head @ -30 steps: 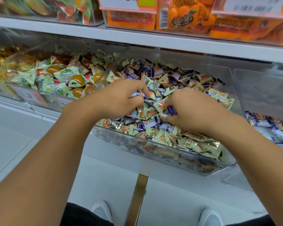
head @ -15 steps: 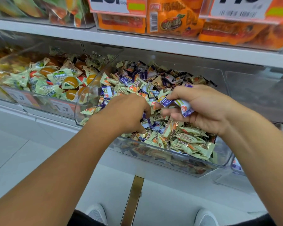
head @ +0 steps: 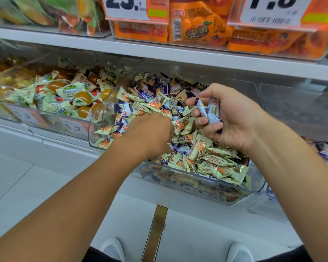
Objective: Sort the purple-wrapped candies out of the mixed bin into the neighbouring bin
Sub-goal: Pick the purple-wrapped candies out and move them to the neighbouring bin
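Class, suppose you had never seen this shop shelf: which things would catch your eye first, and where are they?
First the mixed bin at the centre, heaped with pale green and purple candies. Above it the right hand holds a few purple candies, while the left hand digs into the heap. Orange packets and big price tags fill the shelf above.

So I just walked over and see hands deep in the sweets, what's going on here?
A person is sorting candy at a shop shelf. The right hand is turned palm up over the mixed bin, its fingers curled round a few purple-wrapped candies. The left hand is down among the heap, its fingers hidden. The neighbouring bin on the right already holds some purple ones.
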### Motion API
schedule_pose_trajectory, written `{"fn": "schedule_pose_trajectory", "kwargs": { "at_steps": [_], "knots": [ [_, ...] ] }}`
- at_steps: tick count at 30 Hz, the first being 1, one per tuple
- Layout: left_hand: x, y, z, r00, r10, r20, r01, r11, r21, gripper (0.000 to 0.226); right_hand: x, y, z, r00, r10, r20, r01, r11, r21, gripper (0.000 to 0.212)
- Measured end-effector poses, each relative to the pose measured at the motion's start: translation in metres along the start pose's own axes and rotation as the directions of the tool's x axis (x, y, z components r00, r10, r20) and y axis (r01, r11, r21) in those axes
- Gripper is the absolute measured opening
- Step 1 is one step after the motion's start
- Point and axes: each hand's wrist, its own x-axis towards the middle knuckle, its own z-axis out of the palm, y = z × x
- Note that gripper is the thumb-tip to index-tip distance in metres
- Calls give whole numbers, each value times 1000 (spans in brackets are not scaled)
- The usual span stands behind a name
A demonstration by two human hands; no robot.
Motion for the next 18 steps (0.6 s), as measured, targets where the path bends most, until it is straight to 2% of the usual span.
{"fn": "schedule_pose_trajectory", "kwargs": {
  "at_steps": [2,3,4,6,8,9,11,14,16,18],
  "knots": [
    [-3,-5,-4,1000,3,14,-2,998,-63,15,0,1,3,989,-134,-56,114,956,-270,23],
    [-4,-7,-6,1000,0,20,2,994,-105,15,1,2,6,966,-246,-77,184,867,-464,27],
    [-7,-9,-10,1000,-9,18,12,986,-166,15,4,4,7,928,-367,-65,242,728,-642,30],
    [-11,-14,-19,998,-58,-6,52,939,-339,17,17,6,9,843,-537,26,287,410,-866,28],
    [-15,-21,-29,991,-130,-19,104,866,-489,15,31,7,11,807,-580,108,225,133,-965,17],
    [-17,-27,-33,986,-165,-28,124,830,-543,16,39,8,11,807,-577,126,179,35,-983,16],
    [-21,-39,-40,974,-222,-50,141,763,-631,17,49,10,13,824,-552,126,115,-54,-992,21],
    [-26,-53,-44,956,-286,-66,139,637,-758,13,58,14,19,808,-578,116,35,-148,-988,19],
    [-26,-52,-45,942,-325,-80,129,574,-808,7,62,15,22,788,-606,108,4,-171,-985,6],
    [-25,-50,-44,933,-347,-96,124,560,-819,5,59,12,22,807,-582,97,23,-133,-991,4]
  ]
}}
